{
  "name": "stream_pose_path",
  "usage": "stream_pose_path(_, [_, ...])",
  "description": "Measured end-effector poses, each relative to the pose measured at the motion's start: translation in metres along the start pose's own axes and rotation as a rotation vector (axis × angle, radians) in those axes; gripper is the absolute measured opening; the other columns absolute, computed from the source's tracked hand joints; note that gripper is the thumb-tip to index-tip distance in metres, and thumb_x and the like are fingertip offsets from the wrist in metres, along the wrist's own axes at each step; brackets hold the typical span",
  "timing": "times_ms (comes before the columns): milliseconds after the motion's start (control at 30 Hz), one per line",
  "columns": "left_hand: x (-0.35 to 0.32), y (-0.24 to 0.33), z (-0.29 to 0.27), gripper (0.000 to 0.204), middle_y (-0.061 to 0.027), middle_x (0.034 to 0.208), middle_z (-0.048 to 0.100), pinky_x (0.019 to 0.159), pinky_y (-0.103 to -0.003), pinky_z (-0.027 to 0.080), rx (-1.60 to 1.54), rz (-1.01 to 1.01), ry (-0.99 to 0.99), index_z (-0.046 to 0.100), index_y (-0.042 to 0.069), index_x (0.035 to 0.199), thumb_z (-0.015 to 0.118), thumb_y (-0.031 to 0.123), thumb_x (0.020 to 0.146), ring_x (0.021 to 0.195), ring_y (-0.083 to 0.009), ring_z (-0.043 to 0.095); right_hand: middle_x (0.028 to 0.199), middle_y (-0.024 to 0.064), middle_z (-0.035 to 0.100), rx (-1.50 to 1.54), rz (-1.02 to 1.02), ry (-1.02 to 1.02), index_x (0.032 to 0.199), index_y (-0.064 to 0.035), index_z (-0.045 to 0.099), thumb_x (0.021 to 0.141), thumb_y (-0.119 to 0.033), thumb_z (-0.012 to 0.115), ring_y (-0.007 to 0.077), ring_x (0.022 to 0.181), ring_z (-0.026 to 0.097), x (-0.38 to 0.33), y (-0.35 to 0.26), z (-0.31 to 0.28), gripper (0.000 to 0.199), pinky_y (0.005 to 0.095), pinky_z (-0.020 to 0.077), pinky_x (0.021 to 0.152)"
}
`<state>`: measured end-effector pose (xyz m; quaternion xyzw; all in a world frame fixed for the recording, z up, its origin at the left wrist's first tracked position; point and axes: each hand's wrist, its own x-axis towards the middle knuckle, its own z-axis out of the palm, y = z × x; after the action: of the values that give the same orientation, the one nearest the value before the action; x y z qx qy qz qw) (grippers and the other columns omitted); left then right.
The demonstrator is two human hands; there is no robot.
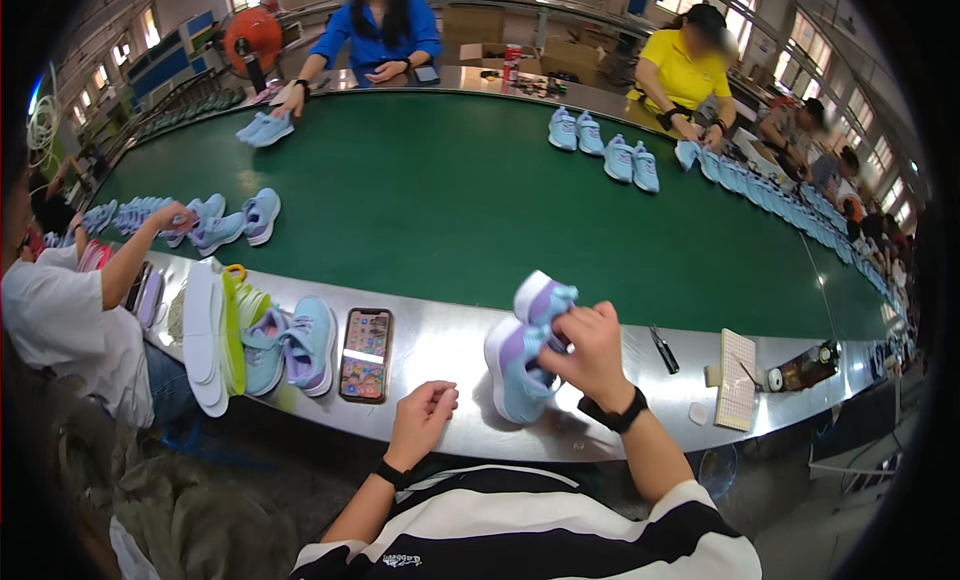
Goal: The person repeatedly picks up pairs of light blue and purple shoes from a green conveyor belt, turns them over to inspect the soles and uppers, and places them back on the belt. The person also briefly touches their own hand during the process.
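My right hand (588, 352) grips a pair of light blue and purple sneakers (522, 350), soles facing left, held together over the metal bench edge (440, 352). My left hand (424, 417) rests on the front of the bench with its fingers curled, holding nothing. It lies just right of a smartphone (365, 354) that lies flat with its screen lit. Both wrists wear black bands.
Left of the phone stand another blue sneaker pair (290, 346) and a stack of insoles (212, 338). The green conveyor belt (450, 200) carries more pairs. A person on my left handles shoes; others work across the belt. A black tool (663, 349) and a pad (737, 378) lie right.
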<state>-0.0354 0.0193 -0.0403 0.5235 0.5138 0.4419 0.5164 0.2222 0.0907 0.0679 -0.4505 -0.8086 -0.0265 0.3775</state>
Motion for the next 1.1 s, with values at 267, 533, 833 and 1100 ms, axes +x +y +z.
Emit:
stream_pose_path(267, [-0.002,0.003,0.001,0.018,-0.0086,0.084,0.069,0.063,-0.023,0.053,-0.019,0.087,0.073,0.064,-0.004,0.1,0.058,0.012,0.097,0.072,-0.0107,0.065,0.091,0.0122,0.067,-0.496,0.338,0.354,0.084,-0.0083,0.067,0.071,-0.05,0.071,0.0321,0.089,0.064,0.254,0.12,0.003,0.044,0.0473,0.0421,0.073])
stream_pose_path(533, [0.0,0.006,0.001,0.018,-0.0088,0.088,0.069,0.066,-0.023,0.052,0.02,0.062,0.02,0.063,-0.005,0.103,0.056,0.011,0.098,0.074,-0.0105,0.064,0.085,0.0099,0.069,0.167,0.048,0.156,0.101,-0.0041,0.07,0.08,-0.033,0.074,0.0212,0.069,0.063,0.172,0.038,-0.037,0.036,0.0326,0.0502,0.063])
stream_pose_path(833, [0.086,0.095,-0.078,0.022,-0.0049,0.086,0.067,0.065,-0.025,0.049,0.36,0.495,0.011,0.066,0.001,0.105,0.064,0.018,0.091,0.071,-0.0108,0.06,0.1,0.0118,0.069,0.668,0.376,-0.751,0.114,0.0002,0.067,0.08,-0.021,0.079,0.0181,0.089,0.064,-0.059,-0.033,-0.031,0.042,0.0295,0.05,0.08])
stream_pose_path(1100, [0.28,0.083,-0.26,0.038,-0.0189,0.114,0.064,0.087,-0.047,0.052,1.174,-0.108,0.748,0.063,0.009,0.111,0.07,0.027,0.078,0.109,-0.037,0.061,0.091,0.0094,0.068,0.586,0.589,-0.402,0.101,-0.0029,0.071,0.08,-0.009,0.073,0.0187,0.079,0.063,-0.118,-0.028,0.006,0.022,0.0284,0.0502,0.074])
